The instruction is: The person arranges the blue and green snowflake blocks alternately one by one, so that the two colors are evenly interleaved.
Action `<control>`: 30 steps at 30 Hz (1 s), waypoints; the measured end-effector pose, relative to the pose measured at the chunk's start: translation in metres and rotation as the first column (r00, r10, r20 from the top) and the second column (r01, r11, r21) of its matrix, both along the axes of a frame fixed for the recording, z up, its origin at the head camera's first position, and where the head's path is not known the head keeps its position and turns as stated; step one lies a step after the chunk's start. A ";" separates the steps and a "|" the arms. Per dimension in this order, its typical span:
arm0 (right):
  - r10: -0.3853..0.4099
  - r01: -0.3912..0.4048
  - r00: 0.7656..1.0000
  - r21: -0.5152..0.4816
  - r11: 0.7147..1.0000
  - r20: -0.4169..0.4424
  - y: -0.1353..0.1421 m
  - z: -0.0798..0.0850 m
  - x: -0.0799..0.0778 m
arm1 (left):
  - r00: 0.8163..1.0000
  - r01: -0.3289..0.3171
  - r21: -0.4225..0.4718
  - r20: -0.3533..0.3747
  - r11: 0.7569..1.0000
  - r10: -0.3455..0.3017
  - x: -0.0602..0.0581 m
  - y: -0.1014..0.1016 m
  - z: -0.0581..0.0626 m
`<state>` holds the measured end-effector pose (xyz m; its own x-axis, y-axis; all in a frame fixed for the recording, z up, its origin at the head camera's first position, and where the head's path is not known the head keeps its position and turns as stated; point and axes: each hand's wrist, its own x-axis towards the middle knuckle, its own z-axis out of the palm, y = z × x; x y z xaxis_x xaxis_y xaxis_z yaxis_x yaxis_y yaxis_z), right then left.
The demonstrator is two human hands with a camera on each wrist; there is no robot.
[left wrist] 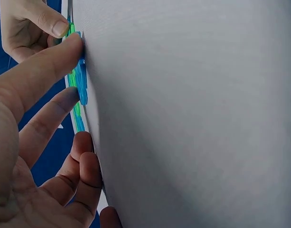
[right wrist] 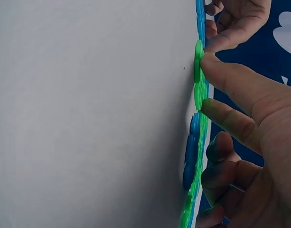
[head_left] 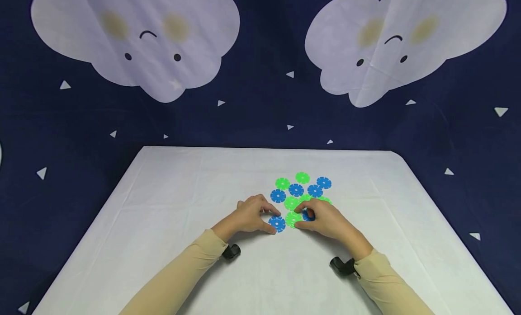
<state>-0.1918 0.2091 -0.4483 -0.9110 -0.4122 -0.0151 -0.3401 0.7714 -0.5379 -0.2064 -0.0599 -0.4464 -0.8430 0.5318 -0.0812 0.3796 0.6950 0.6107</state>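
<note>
My left hand (head_left: 251, 214) pinches the rims of a blue notched plastic disc (head_left: 277, 223) between thumb and forefinger. In the left wrist view that blue disc (left wrist: 82, 78) appears edge-on between the two fingertips. Just to its right, my right hand (head_left: 324, 218) has thumb and forefinger on opposite edges of a green notched disc (head_left: 292, 219). Edge-on in the right wrist view, the green disc (right wrist: 198, 76) spans between those fingertips. Another blue disc (head_left: 307, 215) lies partly hidden beneath the right hand. Both discs sit at or very near the tabletop.
Behind the hands, several more discs lie loosely grouped, among them a green one (head_left: 302, 177) and a blue one (head_left: 324, 182). Some green discs (head_left: 324, 200) are partly covered by the right hand. A white cloth covers the table (head_left: 122, 242); a dark cloud-print curtain (head_left: 260, 80) hangs behind.
</note>
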 end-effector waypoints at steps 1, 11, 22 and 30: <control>0.002 -0.002 1.000 0.003 1.000 -0.004 -0.001 0.001 0.000 | 1.000 0.002 0.001 -0.002 1.000 -0.002 0.000 0.000 0.000; -0.009 0.009 1.000 0.035 0.999 -0.020 -0.003 0.001 0.001 | 1.000 0.023 -0.029 -0.017 0.999 -0.024 0.000 0.003 0.001; -0.046 0.045 0.998 0.030 0.999 0.031 -0.011 0.007 0.002 | 0.999 0.041 -0.032 -0.016 0.999 -0.041 -0.001 0.004 0.002; -0.068 0.066 0.996 0.040 0.997 0.063 -0.015 0.007 0.001 | 0.999 0.041 -0.048 0.017 0.998 -0.040 -0.004 0.005 0.003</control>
